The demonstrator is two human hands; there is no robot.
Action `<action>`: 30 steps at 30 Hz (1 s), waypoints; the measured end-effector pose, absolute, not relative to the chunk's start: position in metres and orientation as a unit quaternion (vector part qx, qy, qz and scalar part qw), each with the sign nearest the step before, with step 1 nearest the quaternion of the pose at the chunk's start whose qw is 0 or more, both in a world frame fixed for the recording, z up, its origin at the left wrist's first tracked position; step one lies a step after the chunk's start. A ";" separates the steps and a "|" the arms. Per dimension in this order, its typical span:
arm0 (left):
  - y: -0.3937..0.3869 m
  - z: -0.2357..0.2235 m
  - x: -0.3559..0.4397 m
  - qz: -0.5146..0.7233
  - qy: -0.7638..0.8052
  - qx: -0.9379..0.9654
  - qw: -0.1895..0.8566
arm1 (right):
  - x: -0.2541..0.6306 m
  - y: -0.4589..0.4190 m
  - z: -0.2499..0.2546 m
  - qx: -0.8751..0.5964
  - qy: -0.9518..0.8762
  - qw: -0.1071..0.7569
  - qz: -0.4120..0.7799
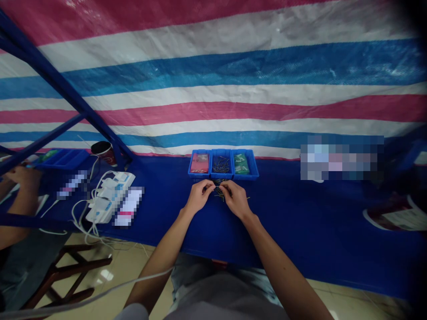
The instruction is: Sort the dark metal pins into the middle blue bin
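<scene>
My left hand [200, 194] and my right hand [234, 195] meet closely over the table, each closed in a pinch. Whatever lies between their fingertips is too small to name. Just beneath and beyond the fingers is a loose pile of thin dark screw-like pieces [219, 192], partly covered by the hands. Behind it stand three blue bins side by side. The left bin [190, 172] contains a pink-red sheet or packet [200, 163], the middle bin [221, 176] more thin dark pieces [220, 165], the right bin [255, 171] small pale pieces on something green [240, 163].
On the blue table [300, 231], a white power strip [111, 198] with cables and a blurred-out phone-like item [129, 206] lie left. A dark cup [104, 153] stands behind them. At right is a maroon container [393, 218]. Another person's arm [23, 195] works beyond the blue frame [63, 82].
</scene>
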State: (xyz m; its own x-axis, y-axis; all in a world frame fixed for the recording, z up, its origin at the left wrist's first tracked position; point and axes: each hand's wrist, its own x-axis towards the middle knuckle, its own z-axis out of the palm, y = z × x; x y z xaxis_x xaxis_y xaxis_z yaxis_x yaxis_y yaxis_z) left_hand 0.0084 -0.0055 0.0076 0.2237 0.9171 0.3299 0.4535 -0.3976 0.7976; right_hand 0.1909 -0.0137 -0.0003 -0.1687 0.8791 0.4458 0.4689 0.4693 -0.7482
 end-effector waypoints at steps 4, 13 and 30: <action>-0.005 0.008 0.008 0.411 0.469 0.729 0.281 | 0.191 -0.014 -0.001 -0.466 -0.729 0.446 0.229; -0.006 0.009 0.009 0.405 0.472 0.730 0.285 | 0.193 -0.013 -0.001 -0.468 -0.734 0.440 0.221; -0.006 0.009 0.008 0.407 0.463 0.733 0.288 | 0.193 -0.014 0.001 -0.491 -0.738 0.425 0.186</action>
